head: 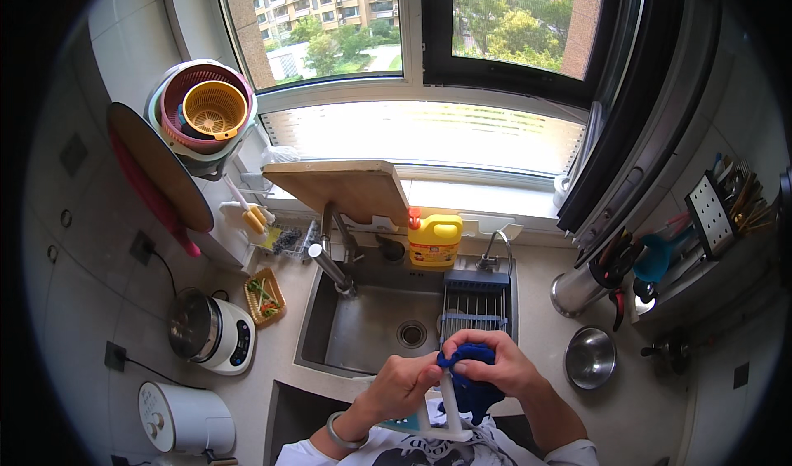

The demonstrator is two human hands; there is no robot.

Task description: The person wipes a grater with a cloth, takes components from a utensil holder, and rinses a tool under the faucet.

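My left hand grips the upper end of a white plastic frame, part of an item with a light-blue panel low against my shirt. My right hand pinches a dark blue cloth at the same end of the frame, and the cloth hangs down beneath its fingers. Both hands meet over the front edge of the steel sink. The exact shape of the item is partly hidden by the hands and the cloth.
A yellow jug and a wooden board stand behind the sink. A roll-up rack covers its right side. A steel bowl is on the right counter; a white electric pot and a small basket are left.
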